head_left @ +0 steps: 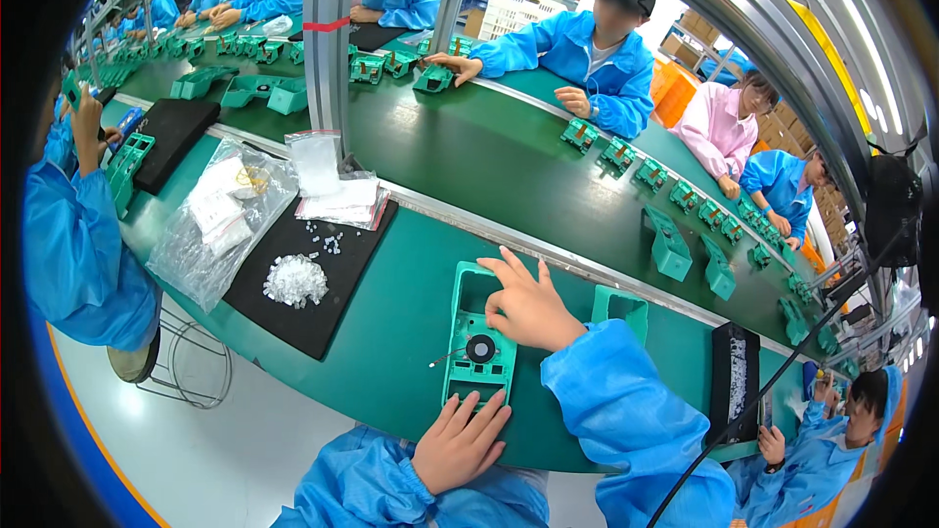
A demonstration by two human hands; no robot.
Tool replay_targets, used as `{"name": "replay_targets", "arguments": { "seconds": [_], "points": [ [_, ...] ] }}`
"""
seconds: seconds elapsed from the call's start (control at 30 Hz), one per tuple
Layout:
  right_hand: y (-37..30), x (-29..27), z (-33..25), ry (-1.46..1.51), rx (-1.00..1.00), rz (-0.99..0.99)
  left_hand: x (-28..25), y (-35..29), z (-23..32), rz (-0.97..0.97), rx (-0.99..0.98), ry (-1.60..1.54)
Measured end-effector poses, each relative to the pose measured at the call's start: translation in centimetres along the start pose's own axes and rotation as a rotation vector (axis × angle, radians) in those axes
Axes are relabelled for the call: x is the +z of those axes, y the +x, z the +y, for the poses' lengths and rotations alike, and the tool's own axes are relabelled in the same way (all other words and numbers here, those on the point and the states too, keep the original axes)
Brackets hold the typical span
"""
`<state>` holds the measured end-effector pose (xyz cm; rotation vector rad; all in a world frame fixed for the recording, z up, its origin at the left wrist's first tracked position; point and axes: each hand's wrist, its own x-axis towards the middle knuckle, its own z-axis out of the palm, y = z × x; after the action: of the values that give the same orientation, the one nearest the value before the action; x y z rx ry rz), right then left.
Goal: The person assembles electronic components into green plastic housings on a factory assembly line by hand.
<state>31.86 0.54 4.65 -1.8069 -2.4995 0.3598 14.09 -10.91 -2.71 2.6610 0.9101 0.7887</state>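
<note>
Taking the green housing (464,325) as the centre of the dial, it is lying open side up on the worktop (386,357) in front of the person, its long side running roughly from 12 to 6 o'clock. A round black part (480,348) is sitting inside it, and a thin wire (440,363) is sticking out past its edge toward 8 o'clock. The left hand (462,442) is resting at 6 o'clock, gripping nothing, its fingers lying extended and its fingertips touching the near end. The right hand (536,305) is reaching over the housing at 1 o'clock, thumb and index finger bending toward each other while the other fingers are spreading upward; whether it is pinching anything, one cannot tell. A second green housing (636,319) is standing near 3 o'clock, and a black tray (720,381) of small pale pieces is lying farther out, between 3 and 4. Between 9 and 10, a black mat (323,328) is carrying a heap of whitish pieces (295,280); toward 10, a large clear bag (181,259) is lying beside it.
</note>
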Motion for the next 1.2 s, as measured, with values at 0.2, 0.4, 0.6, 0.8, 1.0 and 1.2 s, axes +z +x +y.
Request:
{"name": "replay_targets", "arguments": {
  "seconds": [0.2, 0.4, 0.6, 0.8, 1.0, 1.2],
  "points": [
    [-0.2, 0.5, -0.2, -0.059, -0.016, 0.042, 0.1, -0.2, 0.2, 0.0, -0.008, -0.002],
    [0.2, 0.5, -0.3, -0.108, -0.041, 0.039, 0.1, -0.1, 0.2, 0.003, -0.013, -0.003],
    [0.6, 1.3, -0.5, -0.133, 0.018, 0.07, 0.1, 0.1, 0.1, -0.008, -0.011, 0.009],
    [1.3, 0.9, -1.0, 0.123, 0.16, -0.011, -0.1, 0.0, 0.0, -0.011, -0.008, 0.002],
    [0.4, 1.3, 0.7, 0.22, 0.066, 0.001, 0.1, -0.1, 0.0, -0.019, 0.003, -0.02],
    [-2.5, -2.1, 3.0, 0.236, -0.224, 0.507, -0.3, -0.1, -0.5, -0.074, -0.043, -0.123]
  ]
}}
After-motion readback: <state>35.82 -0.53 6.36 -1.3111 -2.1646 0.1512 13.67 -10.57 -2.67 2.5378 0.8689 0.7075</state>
